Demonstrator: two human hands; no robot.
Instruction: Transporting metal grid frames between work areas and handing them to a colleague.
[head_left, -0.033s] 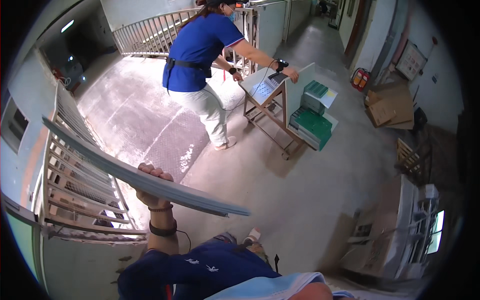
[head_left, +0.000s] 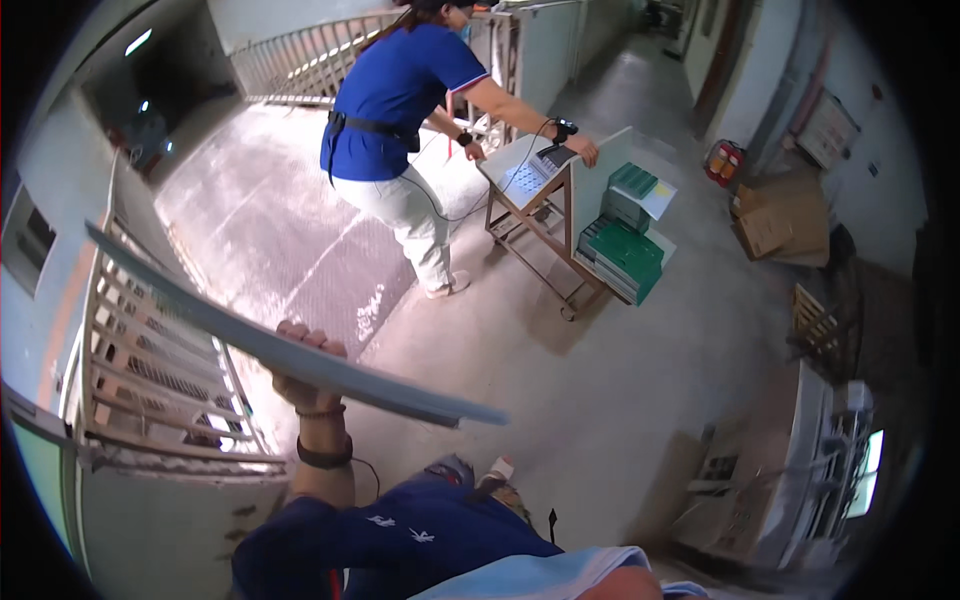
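Little change: left hand [head_left: 300, 392] still clamped round the long grey board [head_left: 400, 388], possibly stacked sheets; hold seems steady. Right hand out of view.

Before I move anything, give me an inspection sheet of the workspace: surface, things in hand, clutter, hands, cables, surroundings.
Surface: grey floor, with pale marks on the left part.
Things in hand: long, flat grey-blue board, held tilted; whether it is several layers, cannot tell.
Clutter: brown cardboard and a slatted wooden piece at right; lower right is blurred.
Hands: left hand grips the board; right hand not in view.
Cables: dark cable at the left wrist; another beside the co-worker.
Surroundings: co-worker in blue leaning toward a trolley bearing green stacks; railing at left; red extinguishers at right.
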